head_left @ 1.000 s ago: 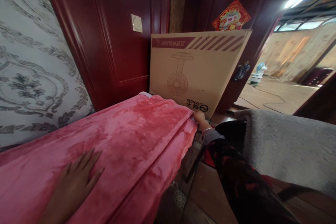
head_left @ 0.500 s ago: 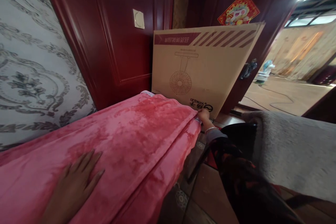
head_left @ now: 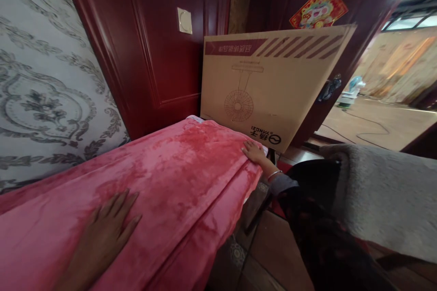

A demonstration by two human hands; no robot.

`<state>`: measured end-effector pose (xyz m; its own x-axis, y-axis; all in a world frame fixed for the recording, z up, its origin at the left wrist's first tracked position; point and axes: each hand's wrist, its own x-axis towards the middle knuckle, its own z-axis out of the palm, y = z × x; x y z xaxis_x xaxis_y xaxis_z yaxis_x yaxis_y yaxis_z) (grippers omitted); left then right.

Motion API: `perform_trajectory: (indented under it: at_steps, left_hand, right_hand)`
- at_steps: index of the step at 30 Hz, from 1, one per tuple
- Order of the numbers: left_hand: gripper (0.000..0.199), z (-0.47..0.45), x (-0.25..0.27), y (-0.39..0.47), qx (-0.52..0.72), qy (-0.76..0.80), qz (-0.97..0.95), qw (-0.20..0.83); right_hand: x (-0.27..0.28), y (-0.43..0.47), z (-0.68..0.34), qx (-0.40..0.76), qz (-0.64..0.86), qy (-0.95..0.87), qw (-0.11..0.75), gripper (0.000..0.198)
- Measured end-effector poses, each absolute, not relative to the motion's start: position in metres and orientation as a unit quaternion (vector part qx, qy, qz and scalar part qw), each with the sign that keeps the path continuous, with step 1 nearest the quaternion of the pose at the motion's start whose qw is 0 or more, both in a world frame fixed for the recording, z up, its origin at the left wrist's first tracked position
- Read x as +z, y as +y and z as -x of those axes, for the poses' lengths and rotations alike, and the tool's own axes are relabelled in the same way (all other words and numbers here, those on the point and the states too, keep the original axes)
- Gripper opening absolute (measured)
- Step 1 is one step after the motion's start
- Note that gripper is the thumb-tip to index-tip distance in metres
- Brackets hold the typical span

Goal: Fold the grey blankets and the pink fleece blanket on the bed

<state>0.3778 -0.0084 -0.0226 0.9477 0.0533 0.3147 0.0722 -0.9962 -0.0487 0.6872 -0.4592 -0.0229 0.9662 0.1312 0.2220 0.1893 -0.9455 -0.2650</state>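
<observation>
Left hand (head_left: pixel 107 227) pressed flat, fingers spread, on the fuzzy pink-red blanket (head_left: pixel 177 177), right hand (head_left: pixel 253 151) open-palmed at its far corner beside the tan cardboard fan box (head_left: pixel 273 77).

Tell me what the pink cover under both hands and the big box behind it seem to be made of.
Pink cover: apparently plush fleece, with a soft mottled sheen and a draping edge. Big box: apparently brown cardboard, matte, printed with a fan outline. Left hand and right hand lie flat on the cover.
</observation>
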Motion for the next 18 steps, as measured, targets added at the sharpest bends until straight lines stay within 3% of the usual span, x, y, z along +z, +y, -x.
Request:
perform_trajectory:
  at_steps: [9, 18]
  left_hand:
    - [0.071, -0.379, -0.015, -0.012, -0.157, -0.016, 0.987, 0.027]
    - [0.069, -0.377, -0.014, -0.016, -0.155, -0.025, 0.987, 0.032]
  right_hand:
    - [-0.025, -0.465, -0.649, -0.117, 0.966, -0.176, 0.147, 0.062]
    - [-0.023, -0.476, -0.632, -0.133, 0.964, -0.164, 0.163, 0.054]
